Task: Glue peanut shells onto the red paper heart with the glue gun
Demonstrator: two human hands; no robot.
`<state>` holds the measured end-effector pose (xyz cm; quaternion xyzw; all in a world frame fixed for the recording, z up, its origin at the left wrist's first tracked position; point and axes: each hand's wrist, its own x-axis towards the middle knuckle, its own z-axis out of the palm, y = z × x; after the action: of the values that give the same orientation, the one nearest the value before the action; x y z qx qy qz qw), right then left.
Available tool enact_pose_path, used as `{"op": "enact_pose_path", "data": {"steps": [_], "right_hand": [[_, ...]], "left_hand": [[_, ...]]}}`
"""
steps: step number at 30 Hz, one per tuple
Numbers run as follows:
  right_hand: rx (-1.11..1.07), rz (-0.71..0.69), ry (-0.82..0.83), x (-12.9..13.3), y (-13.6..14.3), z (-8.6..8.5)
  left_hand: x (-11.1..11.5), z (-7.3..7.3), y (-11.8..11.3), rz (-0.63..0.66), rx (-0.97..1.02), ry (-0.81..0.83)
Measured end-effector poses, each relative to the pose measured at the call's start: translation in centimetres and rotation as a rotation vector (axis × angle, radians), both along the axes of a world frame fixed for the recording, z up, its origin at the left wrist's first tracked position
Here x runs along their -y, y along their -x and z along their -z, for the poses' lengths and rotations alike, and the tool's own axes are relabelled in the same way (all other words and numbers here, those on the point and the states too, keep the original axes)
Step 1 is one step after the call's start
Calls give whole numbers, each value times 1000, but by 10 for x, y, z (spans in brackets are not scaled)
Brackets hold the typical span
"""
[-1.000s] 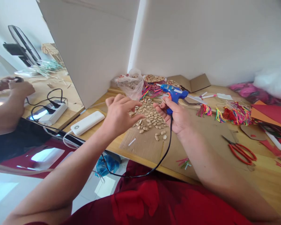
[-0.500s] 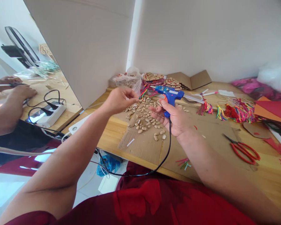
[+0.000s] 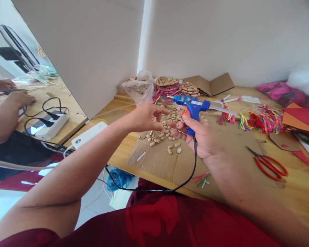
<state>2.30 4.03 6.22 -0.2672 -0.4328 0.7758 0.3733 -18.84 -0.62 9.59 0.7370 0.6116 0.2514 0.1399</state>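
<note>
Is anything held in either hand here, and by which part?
The right hand holds the blue plastic glue gun by its handle, above the black cord. The left hand, fingers apart, shows nothing held.

Bright, soft light, source out of frame. Wall (image 3: 208, 44) evenly lit, shadows faint. Glare washes out lower left. Wide-angle stretch at edges, top-right corner dark. Right forearm (image 3: 257, 199) slightly soft.

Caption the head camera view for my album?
Blue glue gun in the right hand, left hand open near scattered peanuts, red-handled scissors to the right.
</note>
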Motion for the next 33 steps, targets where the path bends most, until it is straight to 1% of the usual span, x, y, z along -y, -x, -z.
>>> {"op": "enact_pose_path", "data": {"steps": [1, 3, 5, 7, 9, 13, 15, 16, 18, 20, 23, 26, 29, 33], "right_hand": [[-2, -6, -2, 2, 1, -2], [-9, -9, 3, 3, 3, -4], [-18, -13, 9, 3, 3, -3], [-18, -12, 13, 2, 1, 0], [-9, 4, 16, -1, -1, 5], [35, 91, 26, -7, -9, 16], [59, 125, 29, -9, -16, 21], [66, 135, 29, -10, -20, 24], [75, 146, 32, -11, -29, 28], [76, 145, 36, -12, -37, 33], [81, 130, 60, -11, -47, 38], [96, 159, 64, -8, -51, 38], [99, 194, 64, -2, -53, 36], [98, 216, 102, 1, -54, 35]], "left_hand": [[-1, 1, -7, 29, -26, 1], [-5, 2, -14, 48, -55, 9], [-7, 0, -12, 27, -54, 19], [-7, -7, -5, -24, -57, 7], [-5, -19, 4, -116, -96, -23], [3, -47, 24, -394, -234, -43], [5, -56, 36, -495, -287, -65], [5, -58, 44, -533, -308, -80], [3, -57, 58, -592, -343, -100], [-1, -51, 72, -626, -381, -61], [-7, -38, 84, -590, -452, 74], [-10, -29, 88, -532, -483, 163], [-13, -27, 91, -538, -500, 171], [-18, -31, 94, -578, -512, 113]]}}
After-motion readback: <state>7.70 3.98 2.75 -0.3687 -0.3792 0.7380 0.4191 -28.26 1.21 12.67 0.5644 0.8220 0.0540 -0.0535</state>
